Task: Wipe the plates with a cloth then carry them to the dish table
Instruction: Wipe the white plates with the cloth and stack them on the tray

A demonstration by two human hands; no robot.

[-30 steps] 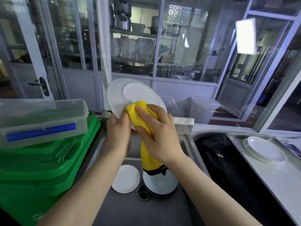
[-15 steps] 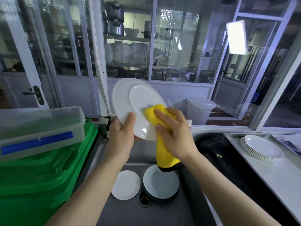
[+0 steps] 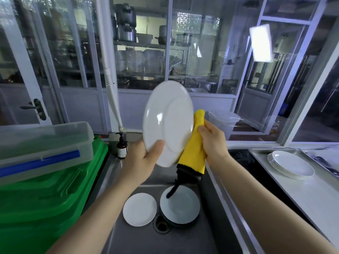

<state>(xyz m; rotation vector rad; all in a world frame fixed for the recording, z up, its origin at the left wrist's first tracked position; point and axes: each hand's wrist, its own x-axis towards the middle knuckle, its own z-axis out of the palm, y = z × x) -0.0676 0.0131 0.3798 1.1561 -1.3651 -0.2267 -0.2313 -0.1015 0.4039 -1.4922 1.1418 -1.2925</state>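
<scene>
A glass-walled kitchen with shelves of metal pots behind the panes surrounds a steel sink [image 3: 128,241]. Over it the left hand [image 3: 142,162] grips one white plate [image 3: 167,123] by its lower rim, thumb on the near face, the plate held nearly upright. The right hand [image 3: 212,142] clutches a yellow cloth [image 3: 195,149] with a black edge, bunched against the plate's right rim and hanging down. Two more white plates lie in the sink: a smaller plate [image 3: 139,209] at left and a larger plate [image 3: 180,205] just beside it, by the drain. On the tabletop [image 3: 321,195] at right sits one stack of plates [image 3: 291,165], about four. One brown pump bottle [image 3: 122,146] stands at the sink's back; its label is too small to read. Green bins [image 3: 45,198] carry one clear lidded box [image 3: 42,143].
</scene>
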